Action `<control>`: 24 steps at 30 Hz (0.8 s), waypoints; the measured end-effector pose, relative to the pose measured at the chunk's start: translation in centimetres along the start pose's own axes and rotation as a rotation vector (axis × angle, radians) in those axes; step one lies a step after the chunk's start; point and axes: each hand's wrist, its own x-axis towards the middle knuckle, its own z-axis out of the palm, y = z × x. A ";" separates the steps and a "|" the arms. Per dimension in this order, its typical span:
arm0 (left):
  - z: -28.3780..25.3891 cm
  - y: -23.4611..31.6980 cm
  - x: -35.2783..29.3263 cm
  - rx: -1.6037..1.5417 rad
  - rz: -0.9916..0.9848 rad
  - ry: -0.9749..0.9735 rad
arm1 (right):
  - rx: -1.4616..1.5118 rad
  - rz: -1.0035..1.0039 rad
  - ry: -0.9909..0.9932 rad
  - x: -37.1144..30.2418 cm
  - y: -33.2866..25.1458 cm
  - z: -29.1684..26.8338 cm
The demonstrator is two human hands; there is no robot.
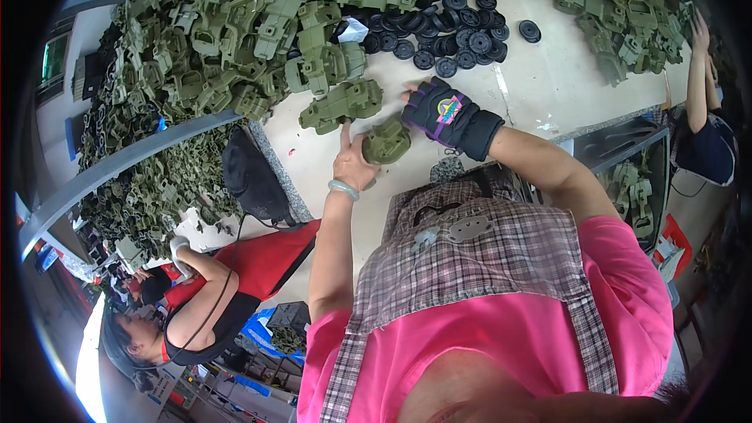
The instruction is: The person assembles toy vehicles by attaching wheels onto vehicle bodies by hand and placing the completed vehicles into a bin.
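Observation:
My left hand (356, 166), a pale bangle on its wrist, holds a rounded olive-green plastic part (387, 142) just above the table. Its index finger stretches forward to the edge of a long green plastic toy-vehicle body (341, 106) lying on the tabletop. Close by on the right is my right hand (445, 115), in a dark fingerless glove with a bright patch. Its fingers are curled in, and whatever may be inside them is hidden. Beyond both hands lie more green vehicle bodies (325, 66) and loose black toy wheels (462, 35).
A big heap of green parts (211, 39) fills the left, bordered by a grey rail (141, 149). More green parts (627, 16) lie far right. A black bag (252, 176) hangs at the table's left edge. Co-workers sit left (200, 298) and stand right (705, 137).

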 end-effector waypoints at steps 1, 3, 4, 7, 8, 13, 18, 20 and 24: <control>0.3 0.5 -0.1 -0.030 0.026 0.019 | -0.003 0.007 -0.005 -0.9 0.6 0.4; 0.9 2.0 -0.8 -0.065 0.132 -0.089 | -0.034 -0.011 0.021 -2.6 2.2 0.9; 1.3 3.2 -0.5 -0.090 0.173 -0.133 | -0.024 -0.036 -0.049 -3.6 3.1 0.5; 2.4 6.2 1.0 -0.151 0.292 -0.218 | -0.041 0.018 -0.053 -4.5 4.8 0.3; 2.7 6.9 1.9 -0.191 0.369 -0.255 | -0.043 0.013 -0.054 -4.5 5.1 0.0; 1.8 8.3 5.9 -0.353 0.366 -0.045 | 0.093 0.242 0.087 -6.9 5.7 -1.4; 0.5 3.7 4.7 -0.255 0.186 0.132 | 0.055 0.149 0.029 -5.7 2.4 -4.1; 0.1 1.5 4.7 -0.297 0.076 0.173 | 0.020 0.099 0.003 -4.1 1.3 -3.3; 0.5 1.5 4.0 -0.116 0.161 0.283 | -0.053 0.079 -0.031 -2.8 1.6 -0.9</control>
